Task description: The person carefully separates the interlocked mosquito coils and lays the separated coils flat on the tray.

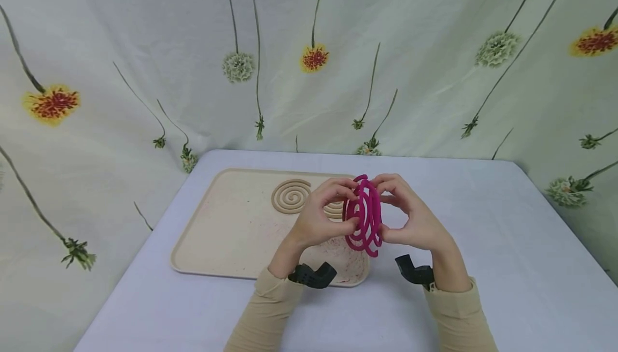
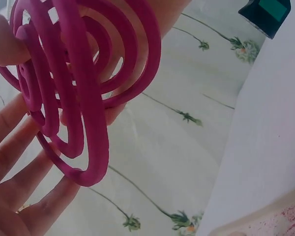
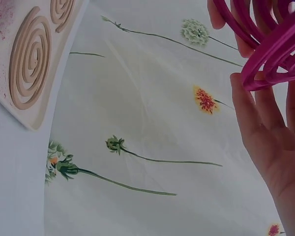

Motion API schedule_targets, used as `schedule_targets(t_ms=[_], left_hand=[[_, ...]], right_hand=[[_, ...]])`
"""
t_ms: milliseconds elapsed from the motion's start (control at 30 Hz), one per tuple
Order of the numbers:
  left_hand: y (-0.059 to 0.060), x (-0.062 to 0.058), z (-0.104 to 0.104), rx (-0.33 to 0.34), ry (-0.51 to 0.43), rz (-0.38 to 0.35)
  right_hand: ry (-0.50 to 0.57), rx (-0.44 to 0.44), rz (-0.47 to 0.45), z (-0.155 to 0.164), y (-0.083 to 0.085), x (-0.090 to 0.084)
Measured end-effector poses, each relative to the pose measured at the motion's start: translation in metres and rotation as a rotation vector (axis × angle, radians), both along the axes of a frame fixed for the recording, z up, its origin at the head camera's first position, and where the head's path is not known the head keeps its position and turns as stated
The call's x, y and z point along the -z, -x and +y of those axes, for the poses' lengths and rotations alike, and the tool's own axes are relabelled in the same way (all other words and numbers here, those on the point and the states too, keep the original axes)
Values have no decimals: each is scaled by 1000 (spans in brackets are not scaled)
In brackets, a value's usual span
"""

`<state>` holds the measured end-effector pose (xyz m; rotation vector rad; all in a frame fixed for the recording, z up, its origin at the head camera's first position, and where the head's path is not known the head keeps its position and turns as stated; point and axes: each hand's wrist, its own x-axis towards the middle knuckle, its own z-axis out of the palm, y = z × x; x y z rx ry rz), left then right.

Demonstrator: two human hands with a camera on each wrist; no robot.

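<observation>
In the head view, magenta mosquito coils [image 1: 369, 210] are held up on edge between both hands, above the right part of the tray. They look like two spirals nested together, their rings spread partly apart. My left hand [image 1: 328, 213] pinches the left side between thumb and fingers, and my right hand [image 1: 415, 215] pinches the right side the same way. Up close in the left wrist view, the magenta coils [image 2: 92, 103] show gaps between their rings. Fingertips touch the lower rim of the magenta coils [image 3: 269, 50] in the right wrist view.
A beige tray [image 1: 217, 234] lies on the white-covered table [image 1: 492, 223], with reddish crumbs on its right part. Two tan mosquito coils lie on it: one tan coil [image 1: 277, 196] in plain sight, the other partly behind the left hand. Flower-printed cloth [image 1: 434, 100] hangs behind.
</observation>
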<state>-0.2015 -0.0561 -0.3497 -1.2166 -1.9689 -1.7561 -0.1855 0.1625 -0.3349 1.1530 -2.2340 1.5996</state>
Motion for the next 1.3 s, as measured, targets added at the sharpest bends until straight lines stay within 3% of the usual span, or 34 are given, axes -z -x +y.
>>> schedule_targets(t_ms=[200,433,800,900,1100,1300], left_hand=[[-1,0,3,-14,-19,-8],[-3,-1,8,-48,-69,-56],[-5,3,15,15,-191,-156],[-5,5,17,5,-206,-182],[-6,5,18,-44,-177,-139],[-5,5,18,-60,-150,-90]], right_hand=[[33,5,-27,-3,2,2],[99,16,21,-9,4,5],[206,-43,14,-12,6,7],[224,-38,17,-12,6,7],[171,15,-5,-10,4,4],[141,14,10,-8,5,5]])
